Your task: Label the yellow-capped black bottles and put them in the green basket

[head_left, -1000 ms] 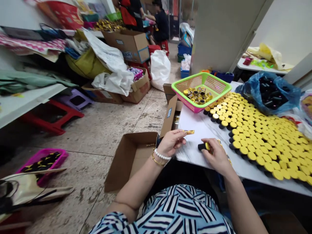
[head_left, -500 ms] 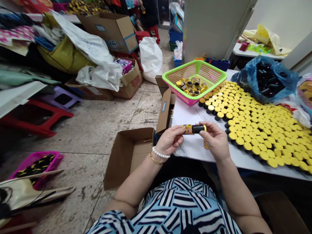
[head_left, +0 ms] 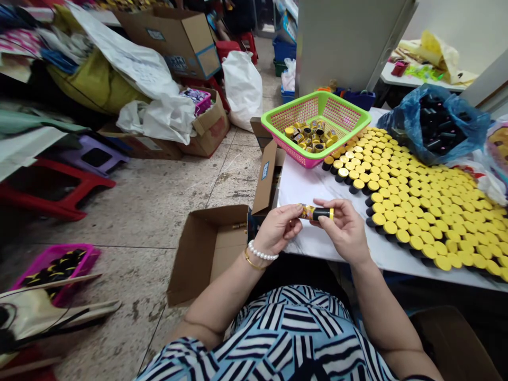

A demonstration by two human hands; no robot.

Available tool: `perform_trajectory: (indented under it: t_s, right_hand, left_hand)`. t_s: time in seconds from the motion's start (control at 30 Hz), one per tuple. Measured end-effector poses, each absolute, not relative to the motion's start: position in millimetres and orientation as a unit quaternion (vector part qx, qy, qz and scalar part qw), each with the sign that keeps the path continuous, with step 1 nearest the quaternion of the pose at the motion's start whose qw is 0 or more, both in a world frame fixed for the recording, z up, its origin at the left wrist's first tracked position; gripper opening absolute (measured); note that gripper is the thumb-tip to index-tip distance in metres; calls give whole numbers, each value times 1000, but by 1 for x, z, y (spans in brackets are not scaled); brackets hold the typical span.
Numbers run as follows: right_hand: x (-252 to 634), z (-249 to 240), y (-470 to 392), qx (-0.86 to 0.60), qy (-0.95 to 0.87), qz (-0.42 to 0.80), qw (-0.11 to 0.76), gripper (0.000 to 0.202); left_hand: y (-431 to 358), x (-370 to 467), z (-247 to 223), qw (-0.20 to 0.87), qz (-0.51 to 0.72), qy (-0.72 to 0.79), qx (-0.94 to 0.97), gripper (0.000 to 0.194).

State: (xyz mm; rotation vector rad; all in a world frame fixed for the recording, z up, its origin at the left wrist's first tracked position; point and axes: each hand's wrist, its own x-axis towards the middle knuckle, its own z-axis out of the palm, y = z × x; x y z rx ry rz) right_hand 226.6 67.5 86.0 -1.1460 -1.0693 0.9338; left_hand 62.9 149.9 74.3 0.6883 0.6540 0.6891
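Note:
A small black tube with a yellow end and a yellow printed section (head_left: pixel 320 213) is held level between both hands, above the table's front edge. My left hand (head_left: pixel 282 225), with a pearl bracelet at the wrist, pinches the printed end. Around the black part, near the yellow end, the thumb and fingers of my right hand (head_left: pixel 345 230) are closed. Many upright black tubes with yellow tops (head_left: pixel 428 211) stand packed together on the white table (head_left: pixel 297 188), to the right of my right hand.
A green and pink basket (head_left: pixel 273 138) holding short yellow printed pieces stands at the table's back left. Behind the tubes sits a blue plastic bag (head_left: pixel 400 124) of black pieces. An open cardboard box (head_left: pixel 194 248) is left of my lap. A magenta basket (head_left: pixel 93 259) lies farther left.
The printed section and the black part sit closer in line, and my right hand has shifted slightly left. A yellow piece seen below my right hand before no longer shows.

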Motion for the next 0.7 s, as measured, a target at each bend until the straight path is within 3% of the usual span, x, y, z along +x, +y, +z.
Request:
perform_trajectory:
  t_s: [0.17, 0.3, 0.37, 0.47, 0.6, 0.7]
  right_hand:
    - [225, 77, 66, -528, -476, 332, 619, 30]
    - [227, 74, 63, -538, -468, 289, 639, 33]
    - [230, 74, 63, -540, -459, 280, 648, 36]
    - [234, 72, 64, -535, -473, 284, 640, 37]
    - [239, 68, 64, -541, -525, 274, 597, 39]
    - [241, 66, 59, -557, -527, 271, 582, 39]
  left_hand:
    - [146, 57, 70, 821, 311, 322, 353, 38]
    - [141, 57, 72, 760, 391, 355, 379, 39]
    - [142, 58, 74, 733, 427, 336, 411, 50]
    - [147, 63, 76, 759, 381, 267, 455, 65]
    - [157, 70, 71, 772, 320, 253, 487, 42]
    - [158, 75, 67, 763, 327, 262, 492, 41]
